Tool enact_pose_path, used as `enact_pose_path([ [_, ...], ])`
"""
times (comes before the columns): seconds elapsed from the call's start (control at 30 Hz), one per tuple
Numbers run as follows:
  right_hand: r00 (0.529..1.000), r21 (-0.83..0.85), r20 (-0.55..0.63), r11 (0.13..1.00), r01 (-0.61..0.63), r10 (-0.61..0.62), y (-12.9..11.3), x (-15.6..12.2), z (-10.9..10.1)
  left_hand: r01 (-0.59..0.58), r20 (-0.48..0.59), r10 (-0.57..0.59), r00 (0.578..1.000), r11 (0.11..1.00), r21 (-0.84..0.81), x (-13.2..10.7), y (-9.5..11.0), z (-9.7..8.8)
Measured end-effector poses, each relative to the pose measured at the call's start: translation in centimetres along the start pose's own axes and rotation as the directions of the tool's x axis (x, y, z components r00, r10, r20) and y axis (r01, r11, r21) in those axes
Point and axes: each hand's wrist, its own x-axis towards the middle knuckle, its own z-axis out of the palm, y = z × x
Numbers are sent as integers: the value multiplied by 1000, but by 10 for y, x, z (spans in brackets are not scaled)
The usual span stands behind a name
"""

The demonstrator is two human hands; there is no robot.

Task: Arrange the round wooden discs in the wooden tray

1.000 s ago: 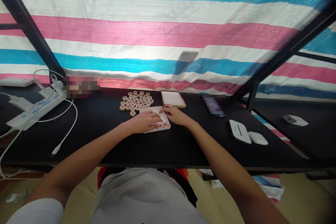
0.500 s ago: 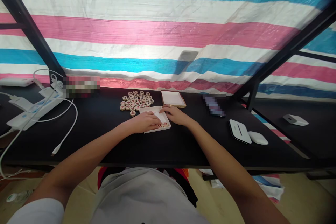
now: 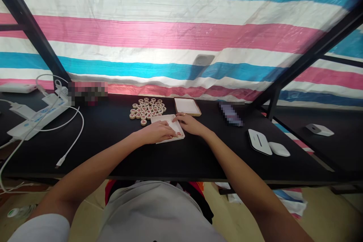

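On the head view I see the left hand (image 3: 157, 131) curled into a shallow white rectangular box (image 3: 168, 117); I cannot tell whether it grips anything. A round cream disc with a red character (image 3: 179, 134) lies in the box's four-o'clock corner, three o'clock from that nearer hand, with no long axis. The right hand (image 3: 187, 122) touches the one-o'clock corner, its hold unclear.

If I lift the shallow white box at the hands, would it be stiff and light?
The white box is probably fairly stiff: its visible edges run straight. It may be light for its size, since its rim looks thin. The round piece at its near right corner could slide if the box tilts, as open space shows beyond it.
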Motion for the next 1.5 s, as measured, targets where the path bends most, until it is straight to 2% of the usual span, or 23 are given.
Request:
enact_pose_path([
  [0.13, 1000, -1, 0, 1000, 1, -1, 0, 0, 1, 16, -8, -16, 1000, 999, 36, 0, 1, -2],
  [0.43, 1000, 3, -7, 1000, 0, 0, -2, 0, 0, 68, -129, -43, 991, 979, 194, -6, -2, -1],
  [0.73, 1000, -4, -11, 1000, 12, -12, -1, 0, 1, 98, -202, -52, 978, 969, 226, -9, -5, -6],
  [0.97, 1000, 3, -6, 1000, 8, -8, -3, 0, 0, 128, -189, -90, 978, 971, 202, -12, -8, -15],
  [1.1, 1000, 0, -5, 1000, -1, 1, -4, 0, -1, 216, -145, -195, 970, 966, 141, -18, -9, -33],
  [1.17, 1000, 2, -3, 1000, 0, 0, -4, 0, -1, 322, -97, -314, 944, 943, 83, -23, -11, -46],
  [1.27, 1000, 2, -2, 1000, -3, 3, -4, 0, -2, 498, 29, -498, 867, 867, 25, -33, -15, -65],
  [1.4, 1000, 4, 3, 1000, -20, 20, -5, -1, -3, 613, 202, -603, 771, 790, 18, -40, -19, -75],
  [1.5, 1000, 10, 5, 1000, -17, 17, -6, 0, -3, 643, 269, -626, 732, 765, 30, -42, -19, -73],
])
